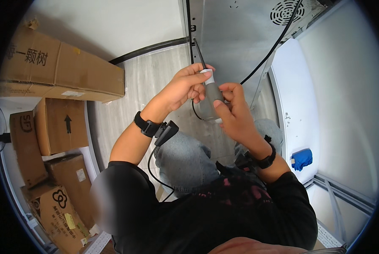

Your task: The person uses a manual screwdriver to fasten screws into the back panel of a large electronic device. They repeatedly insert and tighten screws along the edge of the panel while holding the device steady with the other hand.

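So the power screwdriver (213,94) sits out past the denim-clad knees (185,154), between both hands, long axis running up and a bit left, its slim dark shaft (199,53) pointing at the holed edge of a silver sheet-metal panel (232,46) (can't tell if the tip touches). Left hand (187,87) is nearer the tip, pinching the white collar; right hand (239,113) grips the chunky, matte grey barrel. Pale wood-grain floor (149,76) beyond.
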Tool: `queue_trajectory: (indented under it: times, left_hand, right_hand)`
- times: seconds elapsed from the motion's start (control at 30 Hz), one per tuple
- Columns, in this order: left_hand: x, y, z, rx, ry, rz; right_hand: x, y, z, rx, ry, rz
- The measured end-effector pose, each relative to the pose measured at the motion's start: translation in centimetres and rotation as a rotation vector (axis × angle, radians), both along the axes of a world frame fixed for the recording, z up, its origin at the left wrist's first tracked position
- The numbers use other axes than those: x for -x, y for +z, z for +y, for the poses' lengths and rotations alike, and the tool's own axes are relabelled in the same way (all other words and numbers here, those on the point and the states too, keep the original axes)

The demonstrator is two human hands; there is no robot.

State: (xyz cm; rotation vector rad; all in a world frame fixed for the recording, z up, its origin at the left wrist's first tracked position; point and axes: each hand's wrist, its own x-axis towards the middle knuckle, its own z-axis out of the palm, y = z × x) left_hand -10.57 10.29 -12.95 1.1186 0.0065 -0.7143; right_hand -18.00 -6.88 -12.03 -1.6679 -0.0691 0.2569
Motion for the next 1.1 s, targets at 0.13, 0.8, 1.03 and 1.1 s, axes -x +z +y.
queue_trajectory:
  times: [0.13,0.8,1.03,1.1]
  left_hand:
    - [-0.4,0.1,-0.4,0.078,0.013,-0.036]
    - [2.3,1.6,-16.8,-0.271,-0.326,-0.333]
    - [-0.7,-3.7,-29.2,-0.391,-0.773,-0.618]
    - [-1.7,-6.0,-30.8,-0.474,-0.761,-0.671]
  right_hand:
    - [-0.2,0.8,-1.1,-0.185,0.008,0.244]
    - [3.0,0.5,-19.8,0.314,-0.069,-0.098]
    - [6.1,-6.0,-36.2,0.475,-0.428,0.308]
    - [6.2,-10.8,-39.8,0.568,-0.488,0.336]
